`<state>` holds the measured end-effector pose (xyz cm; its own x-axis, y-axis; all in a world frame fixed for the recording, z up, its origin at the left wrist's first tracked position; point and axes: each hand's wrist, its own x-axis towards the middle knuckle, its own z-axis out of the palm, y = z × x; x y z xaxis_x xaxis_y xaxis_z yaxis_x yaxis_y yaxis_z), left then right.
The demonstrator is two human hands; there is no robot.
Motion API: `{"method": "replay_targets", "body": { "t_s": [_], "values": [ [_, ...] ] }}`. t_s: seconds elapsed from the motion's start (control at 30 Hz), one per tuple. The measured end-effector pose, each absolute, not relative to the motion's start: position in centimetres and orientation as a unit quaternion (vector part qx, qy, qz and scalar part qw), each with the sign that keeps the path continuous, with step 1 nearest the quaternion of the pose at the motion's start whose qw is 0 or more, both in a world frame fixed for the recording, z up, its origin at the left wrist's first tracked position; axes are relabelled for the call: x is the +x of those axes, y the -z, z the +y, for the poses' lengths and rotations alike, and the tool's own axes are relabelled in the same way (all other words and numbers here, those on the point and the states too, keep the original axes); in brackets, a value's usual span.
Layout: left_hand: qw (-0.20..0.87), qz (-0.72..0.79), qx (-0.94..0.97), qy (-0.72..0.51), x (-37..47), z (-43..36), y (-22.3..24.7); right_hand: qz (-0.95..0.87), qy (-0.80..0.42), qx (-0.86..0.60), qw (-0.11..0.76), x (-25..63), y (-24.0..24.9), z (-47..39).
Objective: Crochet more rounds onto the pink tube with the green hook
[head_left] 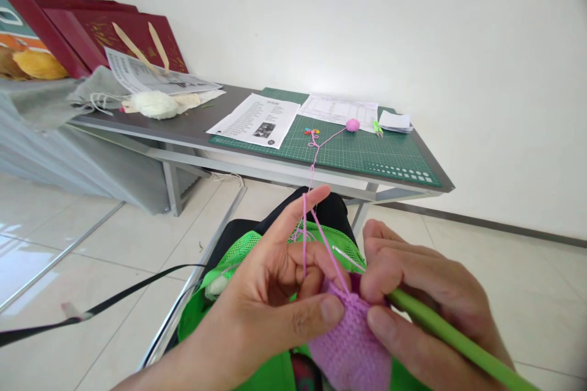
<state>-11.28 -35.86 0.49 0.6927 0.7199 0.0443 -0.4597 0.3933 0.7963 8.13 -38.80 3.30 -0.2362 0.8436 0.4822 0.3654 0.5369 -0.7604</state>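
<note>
My left hand [284,293] pinches the upper edge of a pink crocheted piece [351,342] between thumb and fingers. Its index finger is stretched up, with pink yarn [304,232] looped over it and running down to the work. In my right hand [422,287] is a crochet hook with a thick green handle [444,327]. The silver hook tip points up and left, just above the edge of the piece, apart from the yarn strand. My right thumb also touches the crocheted piece. From the fingers the yarn leads to a small pink ball [352,125] on the table.
A green cutting mat [394,156] on the dark table carries printed sheets [261,119], green snips [378,129], colourful stitch markers [312,131] and a paper stack [395,121]. White yarn [155,104] and dark red bags [114,36] are at left. A green mesh garment [243,250] covers my lap.
</note>
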Motion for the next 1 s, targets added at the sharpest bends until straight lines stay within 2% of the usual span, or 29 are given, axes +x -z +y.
{"method": "replay_targets", "body": {
  "t_s": [0.23, 0.43, 0.73, 1.0],
  "values": [
    [0.828, 0.214, 0.348, -0.385, -11.2, -35.4, -1.3, -0.736, -0.352, -0.381, 0.435, 11.0, -1.0, -39.5],
    [0.822, 0.220, 0.353, -0.388, -11.3, -34.8, -1.0, -0.694, -0.380, -0.346, 0.505, 11.9, 1.4, -39.9],
    [0.769, 0.203, 0.461, -0.394, -11.5, -35.0, -0.4, -0.661, -0.399, -0.378, 0.511, 10.7, 0.1, -39.3],
    [0.768, 0.235, 0.436, -0.405, -11.1, -35.1, -0.4, -0.676, -0.372, -0.408, 0.488, 9.8, -0.9, -38.8]
  ]
}}
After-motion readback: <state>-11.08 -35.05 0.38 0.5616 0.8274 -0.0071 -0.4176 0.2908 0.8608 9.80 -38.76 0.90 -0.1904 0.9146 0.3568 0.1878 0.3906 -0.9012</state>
